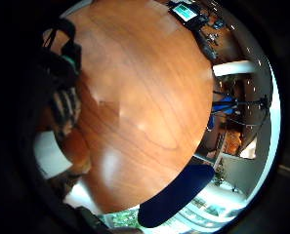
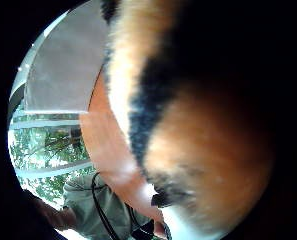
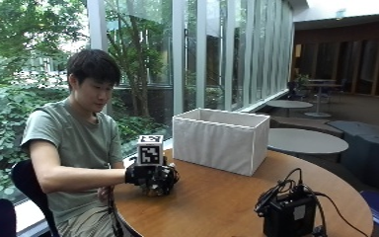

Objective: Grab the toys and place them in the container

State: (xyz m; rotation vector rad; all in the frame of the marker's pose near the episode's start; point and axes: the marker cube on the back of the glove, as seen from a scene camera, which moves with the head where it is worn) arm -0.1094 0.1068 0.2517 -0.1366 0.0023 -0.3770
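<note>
Nearest the outside camera, a black electronics box (image 3: 288, 213) with cables is seen on the round wooden tabletop (image 3: 229, 197). Farther back, a white fabric container (image 3: 221, 139) is placed on the tabletop, open at the top and near the window side. At the tabletop edge closest to the person, the gloved right hand (image 3: 151, 178) is wrapped around a small plush toy (image 2: 188, 130) with orange, black and cream fur; the toy is pressed close to the palm and appears to rest at tabletop level. The grasp step is judged to be in hand. A lift, a carry to the container's open top, and a release are called for next.
</note>
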